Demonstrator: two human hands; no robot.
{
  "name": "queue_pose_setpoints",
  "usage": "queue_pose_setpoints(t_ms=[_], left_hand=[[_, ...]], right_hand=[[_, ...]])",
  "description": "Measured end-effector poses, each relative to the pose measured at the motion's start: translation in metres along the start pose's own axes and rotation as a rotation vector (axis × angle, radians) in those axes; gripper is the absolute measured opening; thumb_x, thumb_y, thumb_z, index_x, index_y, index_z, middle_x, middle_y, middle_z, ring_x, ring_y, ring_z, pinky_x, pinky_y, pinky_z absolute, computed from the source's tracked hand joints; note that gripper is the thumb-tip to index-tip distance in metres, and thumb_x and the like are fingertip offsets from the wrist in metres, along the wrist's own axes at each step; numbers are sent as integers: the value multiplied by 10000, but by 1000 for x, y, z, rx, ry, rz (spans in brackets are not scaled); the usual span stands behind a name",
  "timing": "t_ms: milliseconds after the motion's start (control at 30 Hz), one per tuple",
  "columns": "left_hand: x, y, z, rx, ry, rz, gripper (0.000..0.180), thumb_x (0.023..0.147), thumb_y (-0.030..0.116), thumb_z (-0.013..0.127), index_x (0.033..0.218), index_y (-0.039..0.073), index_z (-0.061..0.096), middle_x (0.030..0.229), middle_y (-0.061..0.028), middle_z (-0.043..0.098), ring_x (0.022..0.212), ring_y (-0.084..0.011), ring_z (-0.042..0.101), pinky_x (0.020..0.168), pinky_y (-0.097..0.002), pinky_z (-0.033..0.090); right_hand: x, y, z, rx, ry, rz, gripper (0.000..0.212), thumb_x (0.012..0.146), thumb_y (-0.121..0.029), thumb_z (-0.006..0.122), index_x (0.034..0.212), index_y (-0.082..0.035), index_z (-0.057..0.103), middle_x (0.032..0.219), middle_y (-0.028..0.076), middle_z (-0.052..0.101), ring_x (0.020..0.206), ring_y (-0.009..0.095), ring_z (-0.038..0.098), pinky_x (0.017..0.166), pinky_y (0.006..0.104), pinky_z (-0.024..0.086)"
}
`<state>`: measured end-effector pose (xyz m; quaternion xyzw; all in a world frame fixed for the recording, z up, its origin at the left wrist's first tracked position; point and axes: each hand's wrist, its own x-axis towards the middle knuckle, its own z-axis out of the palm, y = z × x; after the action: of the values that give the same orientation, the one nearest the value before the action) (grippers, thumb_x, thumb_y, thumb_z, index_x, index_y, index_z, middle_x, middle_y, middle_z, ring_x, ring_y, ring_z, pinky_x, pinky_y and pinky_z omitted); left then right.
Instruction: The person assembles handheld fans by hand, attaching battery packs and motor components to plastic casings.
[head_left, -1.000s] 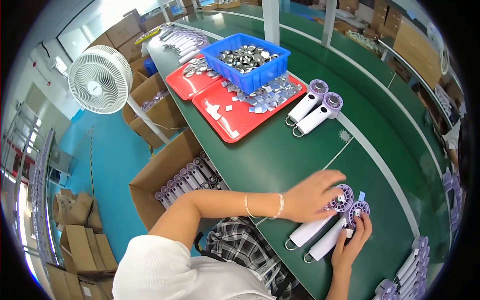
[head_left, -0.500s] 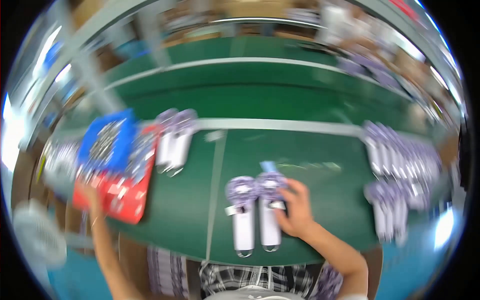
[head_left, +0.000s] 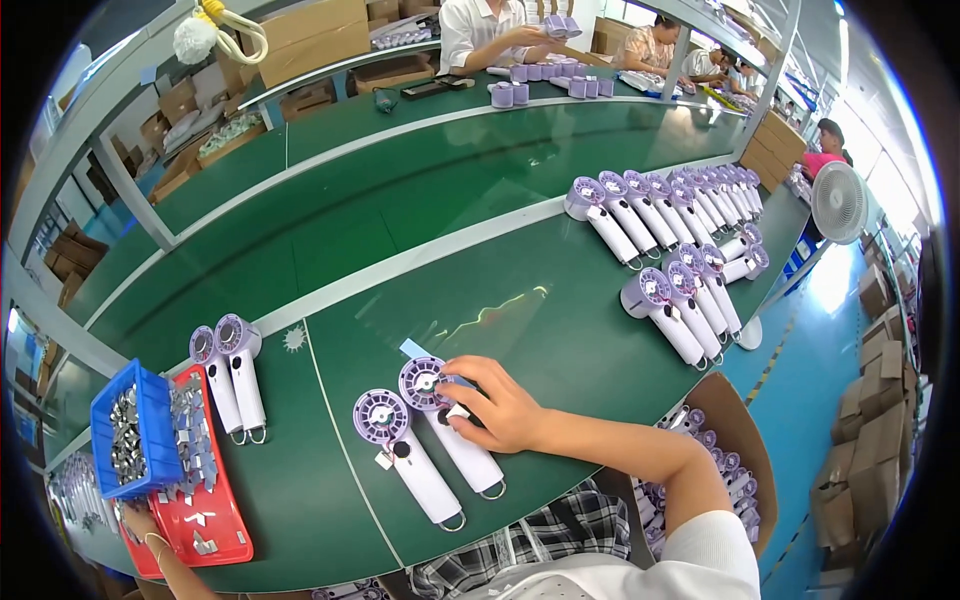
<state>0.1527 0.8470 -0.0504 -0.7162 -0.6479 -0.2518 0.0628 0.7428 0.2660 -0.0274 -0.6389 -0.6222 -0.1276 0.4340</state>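
Observation:
Two white-and-purple handheld fans lie side by side on the green table in front of me. My right hand (head_left: 500,405) curls over the right-hand fan (head_left: 465,450), its fingers at the round purple head and its thumb near a small white connector. The left-hand fan (head_left: 425,480) lies untouched, a connector on thin wires beside its neck. At far left, my left hand (head_left: 140,522) reaches to the near corner of a red tray (head_left: 228,535) with small silvery pieces on it. Its fingers are too small and partly hidden to read. A blue bin (head_left: 165,440) of metal parts sits on the tray.
Two more fans (head_left: 232,385) lie right of the tray. Rows of fans (head_left: 640,215) fill the table's right side, above a carton (head_left: 735,415) of fans. A pale blue strip (head_left: 412,348) touches the held fan. Co-workers sit beyond a raised divider; a standing fan (head_left: 840,203) is at right.
The view has swung to the right and sharpened, so the table now runs slantwise. My right hand stays on the same fan; my left hand is still at the red tray.

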Motion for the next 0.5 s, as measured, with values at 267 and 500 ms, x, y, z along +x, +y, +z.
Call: queue_pose_setpoints(t_ms=[267,500], left_hand=[[-10,5,15,80,-60,11,241,883,13,611,1102,-73,663,1058,-244,687,974,-395,649,858,-442,488],[-9,-4,13,68,-18,58,268,943,95,584,1152,-54,659,1132,-229,680,1032,-393,635,905,-446,468]], right_hand=[[3,3,2,-25,-10,-15,418,787,-76,711,1180,15,601,1276,211,522,1159,404,545,968,483,472],[3,8,10,-21,5,-22,404,786,-66,708,1167,22,607,1267,215,524,1143,406,553,954,482,482]])
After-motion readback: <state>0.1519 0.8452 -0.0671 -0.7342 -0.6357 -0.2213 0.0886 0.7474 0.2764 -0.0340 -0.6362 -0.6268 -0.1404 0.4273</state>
